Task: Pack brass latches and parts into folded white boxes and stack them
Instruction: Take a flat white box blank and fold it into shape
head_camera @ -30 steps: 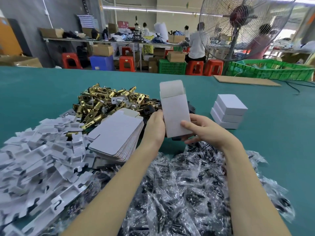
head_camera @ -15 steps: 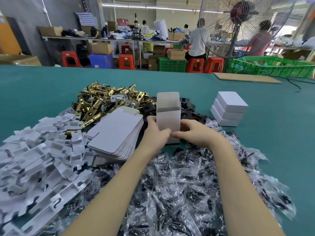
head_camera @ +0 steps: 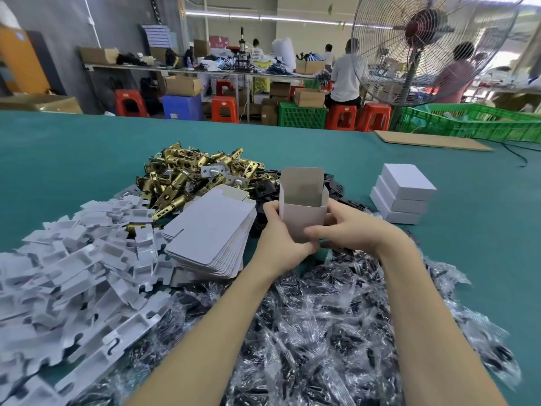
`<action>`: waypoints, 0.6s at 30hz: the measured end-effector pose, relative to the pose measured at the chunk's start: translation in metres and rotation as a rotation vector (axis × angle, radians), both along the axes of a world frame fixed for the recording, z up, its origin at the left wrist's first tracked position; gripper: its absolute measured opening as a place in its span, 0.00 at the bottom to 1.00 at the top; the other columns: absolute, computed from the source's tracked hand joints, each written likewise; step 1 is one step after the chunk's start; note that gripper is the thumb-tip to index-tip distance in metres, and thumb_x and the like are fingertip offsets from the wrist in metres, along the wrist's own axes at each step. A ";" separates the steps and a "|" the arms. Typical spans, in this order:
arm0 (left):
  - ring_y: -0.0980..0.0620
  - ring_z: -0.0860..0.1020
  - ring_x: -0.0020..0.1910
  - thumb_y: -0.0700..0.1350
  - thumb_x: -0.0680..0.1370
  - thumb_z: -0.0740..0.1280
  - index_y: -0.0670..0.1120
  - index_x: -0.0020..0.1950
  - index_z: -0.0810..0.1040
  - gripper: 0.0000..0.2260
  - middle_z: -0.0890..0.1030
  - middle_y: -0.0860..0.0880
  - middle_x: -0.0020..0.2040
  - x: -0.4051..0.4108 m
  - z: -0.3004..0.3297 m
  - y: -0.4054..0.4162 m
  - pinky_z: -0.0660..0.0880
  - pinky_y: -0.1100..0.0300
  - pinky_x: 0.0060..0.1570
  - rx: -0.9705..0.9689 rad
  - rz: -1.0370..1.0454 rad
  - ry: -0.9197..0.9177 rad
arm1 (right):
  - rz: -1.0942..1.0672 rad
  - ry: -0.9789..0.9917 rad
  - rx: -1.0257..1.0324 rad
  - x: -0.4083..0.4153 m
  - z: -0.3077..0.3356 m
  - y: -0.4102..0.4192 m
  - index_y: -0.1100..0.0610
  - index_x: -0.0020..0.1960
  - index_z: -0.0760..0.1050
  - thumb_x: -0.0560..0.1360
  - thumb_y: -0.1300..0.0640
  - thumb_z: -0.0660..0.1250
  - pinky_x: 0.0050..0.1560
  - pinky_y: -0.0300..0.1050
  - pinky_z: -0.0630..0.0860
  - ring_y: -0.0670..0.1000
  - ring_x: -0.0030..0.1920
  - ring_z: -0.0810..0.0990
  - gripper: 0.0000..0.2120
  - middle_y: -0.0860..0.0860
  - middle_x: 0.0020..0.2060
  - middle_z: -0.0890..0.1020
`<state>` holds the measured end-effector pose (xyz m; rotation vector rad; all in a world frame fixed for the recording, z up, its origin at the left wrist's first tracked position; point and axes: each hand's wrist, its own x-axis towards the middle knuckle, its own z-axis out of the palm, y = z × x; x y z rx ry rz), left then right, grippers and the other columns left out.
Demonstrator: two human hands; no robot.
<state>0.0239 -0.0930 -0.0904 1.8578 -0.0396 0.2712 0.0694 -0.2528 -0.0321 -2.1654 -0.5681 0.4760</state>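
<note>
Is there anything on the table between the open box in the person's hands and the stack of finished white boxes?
Nothing visible blocks it. The open box, held by the left hand and right hand, is separated from the stack of closed boxes only by low black parts and bare green table.

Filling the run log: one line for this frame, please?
stage: box forming | left hand: holds open white box | right hand: holds it too | contents: none seen | stacked closed boxes: three | brass latches: piled, untouched
</note>
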 end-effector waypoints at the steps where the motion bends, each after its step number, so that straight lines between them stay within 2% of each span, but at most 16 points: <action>1: 0.51 0.80 0.57 0.42 0.71 0.78 0.51 0.64 0.56 0.34 0.75 0.49 0.60 -0.001 0.001 0.000 0.81 0.58 0.53 0.001 0.006 -0.012 | 0.010 0.004 -0.005 -0.001 0.000 0.001 0.45 0.76 0.64 0.78 0.58 0.71 0.61 0.51 0.80 0.47 0.59 0.82 0.30 0.46 0.59 0.82; 3: 0.51 0.79 0.57 0.43 0.70 0.79 0.51 0.64 0.56 0.35 0.75 0.50 0.60 -0.002 0.001 -0.001 0.81 0.54 0.55 0.031 0.029 -0.028 | 0.014 0.034 0.007 -0.001 0.000 0.002 0.47 0.75 0.66 0.78 0.59 0.72 0.54 0.43 0.82 0.42 0.53 0.84 0.29 0.45 0.56 0.83; 5: 0.51 0.79 0.56 0.47 0.69 0.79 0.53 0.63 0.57 0.35 0.76 0.51 0.59 -0.003 0.002 -0.001 0.81 0.53 0.54 0.079 0.064 -0.023 | -0.001 0.069 0.032 0.000 -0.001 0.002 0.48 0.71 0.69 0.77 0.60 0.74 0.40 0.33 0.79 0.36 0.41 0.83 0.26 0.42 0.47 0.85; 7: 0.50 0.80 0.54 0.49 0.68 0.80 0.54 0.63 0.59 0.34 0.78 0.51 0.58 -0.002 0.002 -0.001 0.82 0.51 0.53 0.126 0.108 -0.006 | -0.035 0.092 0.042 0.000 -0.001 0.002 0.48 0.68 0.70 0.76 0.58 0.74 0.36 0.30 0.77 0.35 0.38 0.83 0.24 0.39 0.43 0.86; 10: 0.49 0.80 0.53 0.50 0.70 0.78 0.54 0.63 0.63 0.29 0.79 0.52 0.56 -0.001 0.001 -0.001 0.81 0.47 0.53 0.132 0.128 0.026 | -0.074 0.080 -0.021 -0.007 0.007 0.008 0.45 0.71 0.66 0.76 0.51 0.75 0.39 0.30 0.77 0.36 0.46 0.82 0.28 0.39 0.53 0.82; 12: 0.49 0.80 0.54 0.51 0.73 0.76 0.52 0.63 0.64 0.26 0.80 0.51 0.57 0.000 0.001 -0.001 0.81 0.48 0.54 0.104 0.113 0.029 | -0.105 -0.018 -0.075 -0.010 0.017 0.010 0.44 0.76 0.61 0.76 0.47 0.73 0.52 0.39 0.78 0.41 0.58 0.80 0.34 0.42 0.63 0.79; 14: 0.50 0.79 0.53 0.51 0.75 0.75 0.51 0.63 0.65 0.24 0.79 0.51 0.57 0.001 0.001 0.000 0.79 0.52 0.52 0.077 0.106 0.036 | -0.182 -0.163 -0.110 -0.014 0.031 0.012 0.47 0.81 0.53 0.77 0.44 0.72 0.68 0.52 0.73 0.51 0.71 0.74 0.41 0.49 0.74 0.72; 16: 0.51 0.78 0.52 0.50 0.75 0.75 0.51 0.62 0.64 0.24 0.77 0.53 0.55 0.001 0.001 0.000 0.78 0.53 0.50 0.080 0.104 0.053 | -0.263 -0.337 -0.077 -0.021 0.047 0.019 0.49 0.82 0.53 0.78 0.44 0.70 0.69 0.48 0.68 0.52 0.75 0.68 0.40 0.50 0.76 0.68; 18: 0.52 0.77 0.51 0.51 0.75 0.75 0.51 0.61 0.63 0.24 0.75 0.55 0.53 0.002 0.000 -0.001 0.77 0.56 0.47 0.077 0.095 0.056 | -0.308 -0.571 -0.017 -0.030 0.061 0.037 0.51 0.77 0.64 0.80 0.48 0.68 0.64 0.41 0.64 0.50 0.73 0.69 0.29 0.49 0.73 0.72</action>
